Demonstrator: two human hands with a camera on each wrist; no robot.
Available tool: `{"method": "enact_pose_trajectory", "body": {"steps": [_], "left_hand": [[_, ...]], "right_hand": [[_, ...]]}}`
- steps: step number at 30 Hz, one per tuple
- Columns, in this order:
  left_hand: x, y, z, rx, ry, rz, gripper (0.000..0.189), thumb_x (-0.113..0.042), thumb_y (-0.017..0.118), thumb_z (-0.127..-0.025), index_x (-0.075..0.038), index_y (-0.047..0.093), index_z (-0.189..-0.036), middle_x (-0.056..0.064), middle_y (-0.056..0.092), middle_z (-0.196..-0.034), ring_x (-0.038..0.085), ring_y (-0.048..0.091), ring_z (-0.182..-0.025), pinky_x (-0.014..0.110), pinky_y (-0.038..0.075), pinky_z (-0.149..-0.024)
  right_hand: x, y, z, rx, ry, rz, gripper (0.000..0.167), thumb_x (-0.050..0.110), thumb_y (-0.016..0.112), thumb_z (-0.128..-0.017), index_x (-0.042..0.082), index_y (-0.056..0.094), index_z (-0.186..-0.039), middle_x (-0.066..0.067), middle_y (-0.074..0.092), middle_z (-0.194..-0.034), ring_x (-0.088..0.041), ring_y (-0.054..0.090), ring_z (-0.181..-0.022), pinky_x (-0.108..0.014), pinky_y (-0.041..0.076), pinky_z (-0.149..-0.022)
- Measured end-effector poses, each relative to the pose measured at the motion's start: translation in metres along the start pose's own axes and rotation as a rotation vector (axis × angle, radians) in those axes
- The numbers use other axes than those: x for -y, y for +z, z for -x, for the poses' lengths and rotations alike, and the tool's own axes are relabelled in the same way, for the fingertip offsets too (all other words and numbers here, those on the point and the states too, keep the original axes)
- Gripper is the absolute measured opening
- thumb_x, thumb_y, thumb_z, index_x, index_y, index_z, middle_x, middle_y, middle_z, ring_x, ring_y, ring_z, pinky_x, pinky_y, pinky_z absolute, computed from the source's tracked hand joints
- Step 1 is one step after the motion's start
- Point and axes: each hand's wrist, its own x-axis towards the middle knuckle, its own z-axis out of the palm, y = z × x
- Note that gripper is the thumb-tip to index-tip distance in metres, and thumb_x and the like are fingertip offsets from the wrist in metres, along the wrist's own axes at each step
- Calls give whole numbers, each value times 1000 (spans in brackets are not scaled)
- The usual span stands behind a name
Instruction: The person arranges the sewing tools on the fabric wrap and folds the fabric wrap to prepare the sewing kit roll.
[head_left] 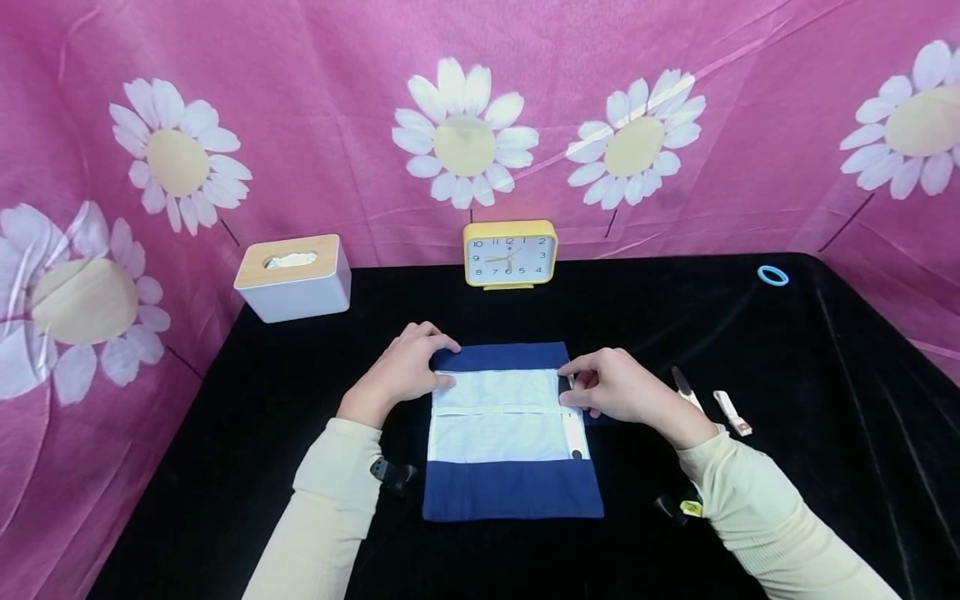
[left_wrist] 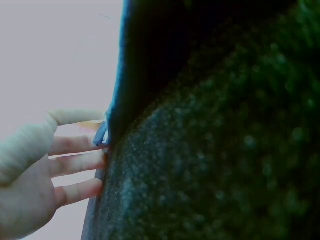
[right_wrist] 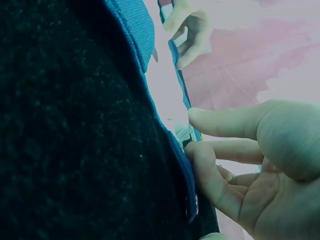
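An opened cloth case [head_left: 513,490], navy outside with a pale lining, lies flat before me. My left hand [head_left: 401,364] rests at its upper left corner, thumb on the lining and index finger on the navy band. Those fingers [left_wrist: 77,162] look fairly straight against the case's edge in the left wrist view. On the right side, my right hand [head_left: 618,385] pinches the dark end of a narrow strip-like item [head_left: 573,433], white lower down with a dark round spot. The fingers hide part of it, so its kind is unclear. A navy flap [head_left: 598,421] shows under that hand.
White nail clippers [head_left: 732,413] and a dark-tipped slim tool [head_left: 684,385] lie right of my right hand. A yellow-green item [head_left: 692,507] is partly hidden by my sleeve. Farther back are a tissue box [head_left: 306,292], a yellow clock [head_left: 511,254] and a blue ring [head_left: 772,276].
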Motion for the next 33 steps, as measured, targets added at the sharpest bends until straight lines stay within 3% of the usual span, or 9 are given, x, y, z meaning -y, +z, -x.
{"method": "enact_pose_trajectory", "body": {"steps": [6,12,20,27,30,33], "left_hand": [[1,0,0,2,3,6,43,-23,79,-87,-16,68,-129,8,57,-134,28,46,-126,51,43,-105],[0,-1,0,3,3,12,44,-23,79,-87,-15,68,-129,9,57,-135,29,45,-126,51,43,-106],[0,-1,0,6,7,10,45,-24,79,-87,-16,68,-129,9,57,-136,29,45,-127,51,42,-107],[1,-3,1,7,4,11,45,-23,79,-87,-15,68,-129,9,57,-136,29,45,-126,52,42,-106],[0,-2,2,8,2,13,45,-23,79,-87,-15,68,-130,9,57,-136,29,45,-126,52,42,-107],[0,-2,1,10,4,14,45,-23,79,-88,-15,68,-130,9,57,-136,29,45,-126,52,42,-107]], "right_hand": [[-1,-1,4,-35,-2,-23,41,14,76,-88,-4,67,-124,-2,64,-75,-11,60,-55,-27,52,-53],[-11,-14,13,-182,-12,-67,39,13,76,-87,-2,69,-122,-5,69,-78,-11,63,-57,-27,52,-52],[-40,-42,45,-326,20,-20,35,16,77,-88,-1,70,-118,-4,71,-80,-5,63,-58,-23,51,-54],[-73,-59,77,-345,135,-43,35,22,75,-91,4,69,-120,6,67,-77,-15,51,-36,-34,45,-35],[-89,-64,88,-398,123,31,33,19,78,-88,4,71,-116,11,67,-75,-7,58,-47,-24,46,-48],[-103,-66,97,-454,121,140,32,18,81,-84,4,74,-111,14,69,-74,5,58,-57,-15,41,-58]]}}
